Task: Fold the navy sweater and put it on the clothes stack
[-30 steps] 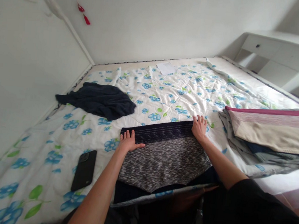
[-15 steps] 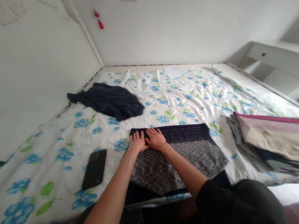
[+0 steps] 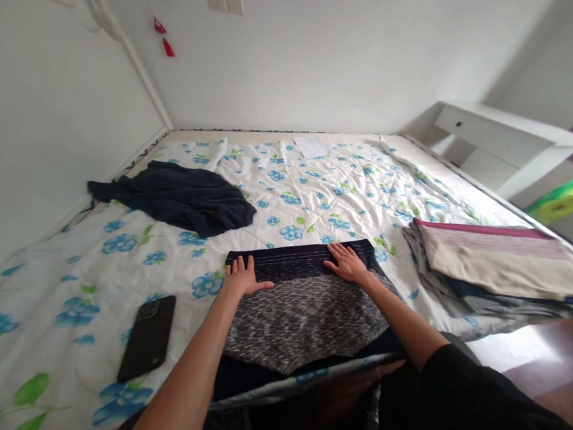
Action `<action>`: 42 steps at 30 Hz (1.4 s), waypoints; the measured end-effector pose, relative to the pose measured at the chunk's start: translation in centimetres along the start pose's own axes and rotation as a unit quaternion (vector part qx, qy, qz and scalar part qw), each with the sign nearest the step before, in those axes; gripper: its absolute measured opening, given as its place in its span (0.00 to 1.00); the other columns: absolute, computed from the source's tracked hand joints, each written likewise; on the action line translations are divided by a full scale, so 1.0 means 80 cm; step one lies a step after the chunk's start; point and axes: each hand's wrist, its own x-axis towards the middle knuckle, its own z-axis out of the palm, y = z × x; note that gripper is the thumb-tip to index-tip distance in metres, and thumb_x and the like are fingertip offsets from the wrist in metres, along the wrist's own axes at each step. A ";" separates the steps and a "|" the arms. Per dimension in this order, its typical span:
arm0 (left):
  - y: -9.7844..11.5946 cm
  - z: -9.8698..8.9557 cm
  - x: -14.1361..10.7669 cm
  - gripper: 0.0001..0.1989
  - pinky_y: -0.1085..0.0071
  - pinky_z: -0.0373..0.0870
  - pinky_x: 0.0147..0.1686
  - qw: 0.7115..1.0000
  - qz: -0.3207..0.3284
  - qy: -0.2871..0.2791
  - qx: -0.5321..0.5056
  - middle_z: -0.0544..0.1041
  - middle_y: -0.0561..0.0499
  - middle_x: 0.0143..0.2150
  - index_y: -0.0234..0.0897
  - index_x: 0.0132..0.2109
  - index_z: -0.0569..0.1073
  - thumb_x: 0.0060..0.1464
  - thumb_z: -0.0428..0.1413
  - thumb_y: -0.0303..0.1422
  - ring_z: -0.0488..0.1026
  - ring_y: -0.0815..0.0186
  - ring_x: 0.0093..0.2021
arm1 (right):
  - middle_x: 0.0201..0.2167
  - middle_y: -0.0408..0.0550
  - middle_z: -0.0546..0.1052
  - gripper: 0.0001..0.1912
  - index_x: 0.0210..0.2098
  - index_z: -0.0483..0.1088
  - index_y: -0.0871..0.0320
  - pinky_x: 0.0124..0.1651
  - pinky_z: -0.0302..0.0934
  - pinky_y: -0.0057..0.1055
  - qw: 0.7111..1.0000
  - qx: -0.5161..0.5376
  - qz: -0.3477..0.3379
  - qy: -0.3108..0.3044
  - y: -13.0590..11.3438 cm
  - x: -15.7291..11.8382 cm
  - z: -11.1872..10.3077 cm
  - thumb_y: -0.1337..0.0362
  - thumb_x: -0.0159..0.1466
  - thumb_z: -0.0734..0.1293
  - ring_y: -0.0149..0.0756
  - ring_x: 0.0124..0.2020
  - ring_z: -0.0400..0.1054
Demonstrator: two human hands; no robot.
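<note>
A folded knit garment (image 3: 302, 317), speckled grey with a navy striped band along its far edge, lies on the bed close in front of me. My left hand (image 3: 241, 278) rests flat on its left end, fingers spread over the dark band and thumb pointing right. Toward the other end, my right hand (image 3: 346, 263) presses down on the band with its fingers stretched out. Neither hand grips anything. Navy cloth shows from under the garment at the near edge of the bed.
A black phone (image 3: 147, 338) lies left of my left arm. Beyond it is a crumpled navy garment (image 3: 182, 196). Folded clothes (image 3: 498, 260) are stacked at the right edge of the bed. A white paper (image 3: 310, 147) lies far back on the flowered sheet (image 3: 286, 218).
My right hand has slid right along the band, away from my left hand. My left hand stays at the left end. The view has turned somewhat to the right.
</note>
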 end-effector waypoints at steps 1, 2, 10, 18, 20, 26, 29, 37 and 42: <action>0.000 0.000 0.000 0.75 0.44 0.44 0.83 1.000 0.000 0.000 -0.001 0.40 0.22 0.87 0.24 0.87 0.41 0.55 0.57 0.75 0.41 0.36 0.88 | 0.87 0.52 0.53 0.45 0.87 0.53 0.49 0.87 0.39 0.53 1.000 -0.003 0.025 0.001 0.026 -0.008 -0.006 0.33 0.80 0.58 0.51 0.87 0.45; 0.000 0.000 0.001 0.75 0.44 0.44 0.83 1.000 0.000 0.000 -0.003 0.40 0.22 0.87 0.24 0.87 0.41 0.55 0.57 0.74 0.41 0.36 0.88 | 0.87 0.53 0.53 0.47 0.87 0.53 0.50 0.87 0.39 0.53 0.999 -0.004 0.052 0.002 0.050 -0.016 -0.012 0.32 0.79 0.57 0.51 0.88 0.44; -0.005 -0.007 0.001 0.75 0.43 0.50 0.81 1.000 0.005 0.008 -0.010 0.44 0.23 0.88 0.28 0.88 0.44 0.52 0.58 0.76 0.47 0.33 0.87 | 0.88 0.57 0.47 0.46 0.88 0.47 0.53 0.86 0.36 0.63 0.993 0.011 0.121 0.006 0.113 -0.031 -0.007 0.35 0.81 0.53 0.54 0.89 0.38; -0.008 -0.015 -0.009 0.65 0.44 0.54 0.79 0.998 0.040 0.035 -0.019 0.43 0.28 0.89 0.32 0.86 0.54 0.57 0.58 0.70 0.53 0.31 0.85 | 0.88 0.55 0.48 0.45 0.88 0.48 0.53 0.86 0.36 0.65 0.992 0.018 0.119 0.028 0.113 -0.033 0.005 0.37 0.81 0.54 0.55 0.88 0.40; -0.006 -0.015 -0.010 0.64 0.44 0.56 0.79 0.998 0.043 0.044 -0.017 0.45 0.28 0.89 0.31 0.86 0.55 0.57 0.58 0.69 0.55 0.30 0.84 | 0.88 0.55 0.48 0.45 0.88 0.48 0.53 0.86 0.37 0.65 0.992 0.017 0.119 0.032 0.113 -0.033 0.007 0.37 0.81 0.54 0.55 0.88 0.40; -0.004 -0.017 -0.014 0.59 0.45 0.64 0.74 0.997 0.047 0.056 -0.014 0.55 0.29 0.86 0.33 0.84 0.60 0.58 0.59 0.66 0.63 0.31 0.79 | 0.87 0.56 0.51 0.45 0.87 0.50 0.52 0.86 0.38 0.65 0.992 0.016 0.118 0.045 0.113 -0.034 0.009 0.36 0.81 0.55 0.57 0.88 0.42; -0.003 -0.019 -0.016 0.58 0.47 0.65 0.73 0.997 0.045 0.057 -0.012 0.57 0.28 0.85 0.33 0.83 0.61 0.59 0.60 0.66 0.64 0.31 0.78 | 0.87 0.56 0.51 0.44 0.87 0.50 0.53 0.86 0.39 0.65 0.992 0.012 0.119 0.043 0.113 -0.033 0.010 0.37 0.81 0.55 0.57 0.88 0.42; -0.003 -0.018 -0.016 0.61 0.48 0.66 0.72 0.997 0.040 0.063 -0.010 0.60 0.25 0.83 0.31 0.83 0.61 0.58 0.60 0.69 0.65 0.32 0.77 | 0.87 0.55 0.50 0.44 0.87 0.50 0.52 0.86 0.37 0.63 0.992 0.006 0.118 0.042 0.114 -0.033 0.011 0.36 0.81 0.53 0.54 0.88 0.42; -0.005 -0.012 -0.012 0.63 0.47 0.63 0.75 0.997 0.033 0.071 -0.022 0.57 0.24 0.85 0.30 0.84 0.59 0.58 0.58 0.71 0.62 0.30 0.80 | 0.87 0.55 0.51 0.44 0.87 0.51 0.53 0.86 0.38 0.62 0.992 0.000 0.119 0.046 0.113 -0.034 0.012 0.36 0.81 0.54 0.54 0.88 0.42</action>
